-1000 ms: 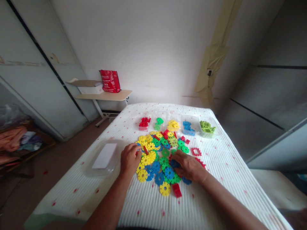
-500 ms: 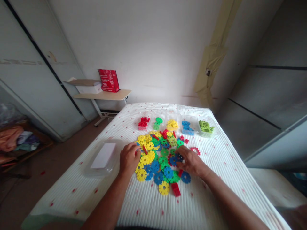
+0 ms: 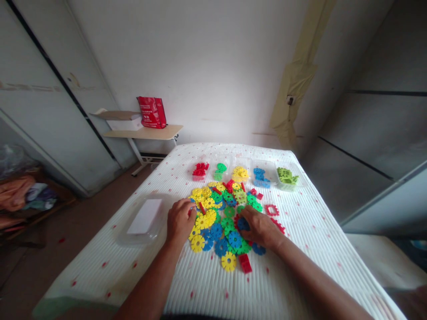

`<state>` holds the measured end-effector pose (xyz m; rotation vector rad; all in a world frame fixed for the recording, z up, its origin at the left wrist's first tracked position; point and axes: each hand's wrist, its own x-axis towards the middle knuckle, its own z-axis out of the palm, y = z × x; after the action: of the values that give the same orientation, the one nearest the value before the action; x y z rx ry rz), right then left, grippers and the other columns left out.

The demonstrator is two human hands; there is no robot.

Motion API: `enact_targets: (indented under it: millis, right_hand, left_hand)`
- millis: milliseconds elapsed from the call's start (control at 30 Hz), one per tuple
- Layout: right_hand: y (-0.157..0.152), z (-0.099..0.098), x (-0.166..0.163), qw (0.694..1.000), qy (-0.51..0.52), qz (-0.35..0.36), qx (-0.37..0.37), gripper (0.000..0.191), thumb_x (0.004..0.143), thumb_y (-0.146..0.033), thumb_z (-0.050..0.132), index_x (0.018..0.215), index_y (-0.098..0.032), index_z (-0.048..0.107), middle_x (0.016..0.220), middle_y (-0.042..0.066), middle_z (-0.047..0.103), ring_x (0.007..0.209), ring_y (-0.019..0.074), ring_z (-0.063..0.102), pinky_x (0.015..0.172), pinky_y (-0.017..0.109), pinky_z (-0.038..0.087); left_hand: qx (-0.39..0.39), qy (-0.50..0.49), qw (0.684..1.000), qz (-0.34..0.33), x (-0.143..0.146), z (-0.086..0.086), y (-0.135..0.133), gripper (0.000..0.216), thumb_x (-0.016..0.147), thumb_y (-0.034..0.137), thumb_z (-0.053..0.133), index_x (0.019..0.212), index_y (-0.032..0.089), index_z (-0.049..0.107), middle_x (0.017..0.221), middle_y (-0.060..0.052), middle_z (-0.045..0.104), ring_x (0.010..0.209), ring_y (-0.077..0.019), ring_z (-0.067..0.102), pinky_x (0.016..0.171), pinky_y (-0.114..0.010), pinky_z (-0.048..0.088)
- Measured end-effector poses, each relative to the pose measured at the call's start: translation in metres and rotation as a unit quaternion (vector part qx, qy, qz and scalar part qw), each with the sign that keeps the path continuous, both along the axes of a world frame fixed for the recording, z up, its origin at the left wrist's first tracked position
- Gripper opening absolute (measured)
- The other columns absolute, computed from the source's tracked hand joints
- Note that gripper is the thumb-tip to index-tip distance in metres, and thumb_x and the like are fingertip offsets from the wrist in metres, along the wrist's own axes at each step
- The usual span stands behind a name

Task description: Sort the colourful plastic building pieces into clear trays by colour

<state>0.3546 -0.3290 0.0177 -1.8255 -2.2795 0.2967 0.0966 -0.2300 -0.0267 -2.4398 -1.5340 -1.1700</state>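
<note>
**While both your hands are resting at the heap, their grips are hiding**

Where your left hand (image 3: 180,221) is bordering the heap of plastic pieces (image 3: 228,223), its fingers are curling inward among the yellow discs (image 3: 210,217). A sliver of red is showing beside the thumb; whether you are pinching it, I cannot tell.

Your right hand (image 3: 262,226) is lying over the heap's right side, fingers bending down around a blue disc (image 3: 243,224) and covering its right part. The fingertips are sinking out of sight, so I cannot tell whether they are closing on that disc or only touching it. Under the same hand, a second blue disc (image 3: 259,250) is half hiding.

The heap is spreading over the white cloth (image 3: 207,293) between your hands; overlapping pieces are making a count impossible. A red block (image 3: 245,263) is lying at its near edge, just beside a yellow disc.

Beyond, five clear boxes are standing in a row, holding red, green, yellow, blue and light green pieces (image 3: 287,175); their walls are blurring into the cloth. On the left, a clear tray (image 3: 138,241) is holding a white slab (image 3: 146,216). The bottom edge is cutting off both your forearms.
</note>
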Motion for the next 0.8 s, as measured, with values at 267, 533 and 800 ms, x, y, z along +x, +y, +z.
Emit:
enact_targets:
  millis: [267, 533, 800]
  right_hand:
    - [-0.02, 0.026, 0.035, 0.988, 0.141, -0.041, 0.04, 0.03, 0.077, -0.034, 0.058, 0.103, -0.021, 0.054, 0.089, 0.003, 0.062, 0.067, 0.013, 0.056, 0.06, 0.024, 0.041]
    - [-0.073, 0.006, 0.023, 0.998, 0.015, -0.061, 0.004, 0.024, 0.074, -0.027, 0.06, 0.097, -0.021, 0.058, 0.088, 0.004, 0.064, 0.077, 0.0177, 0.06, 0.065, 0.026, 0.043]
    - [-0.065, -0.01, 0.001, 0.997, -0.022, -0.069, 0.014, 0.024, 0.071, -0.018, 0.054, 0.094, -0.018, 0.058, 0.088, 0.006, 0.062, 0.079, 0.0171, 0.058, 0.067, 0.024, 0.042]
  left_hand:
    - [-0.005, 0.004, 1.0, 0.004, -0.002, 0.001, 0.0, 0.017, 0.077, 0.021, 0.049, 0.082, 0.02, 0.066, 0.099, -0.007, 0.064, 0.094, -0.0224, 0.057, 0.085, -0.035, 0.046]
    - [-0.009, 0.003, 1.0, -0.002, 0.001, 0.0, 0.0, 0.017, 0.077, 0.021, 0.049, 0.082, 0.019, 0.066, 0.098, -0.007, 0.064, 0.093, -0.0222, 0.058, 0.086, -0.036, 0.046]
    - [-0.001, 0.007, 1.0, -0.002, 0.0, 0.001, 0.0, 0.017, 0.078, 0.021, 0.049, 0.082, 0.019, 0.066, 0.098, -0.007, 0.064, 0.092, -0.0221, 0.058, 0.085, -0.035, 0.046]
